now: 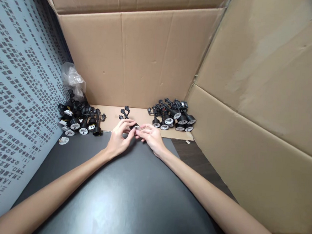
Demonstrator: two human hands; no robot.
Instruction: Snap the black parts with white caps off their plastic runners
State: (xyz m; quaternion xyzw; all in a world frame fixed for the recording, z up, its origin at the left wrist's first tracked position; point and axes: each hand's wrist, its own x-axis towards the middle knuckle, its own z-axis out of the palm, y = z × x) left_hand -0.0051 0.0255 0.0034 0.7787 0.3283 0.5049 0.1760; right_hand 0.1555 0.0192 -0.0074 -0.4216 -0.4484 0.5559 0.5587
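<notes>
Near the far edge of the dark mat, my left hand (120,137) is closed around the base of a small black lamp-post model (126,112). The model's lantern heads point away, up and to the left, and its base faces my right hand. Fingers of my right hand (151,137) are pinched at the base opening, where a small white piece (137,127) shows between the two hands. What exactly the right fingertips grip is too small to make out.
Similar black models (84,122) lie piled at the left beside a clear plastic bag (73,78). A loose white disc (64,140) is near them. More models (172,115) are heaped at the right. Cardboard walls (141,55) stand behind and right; a printed sheet (16,86) stands left.
</notes>
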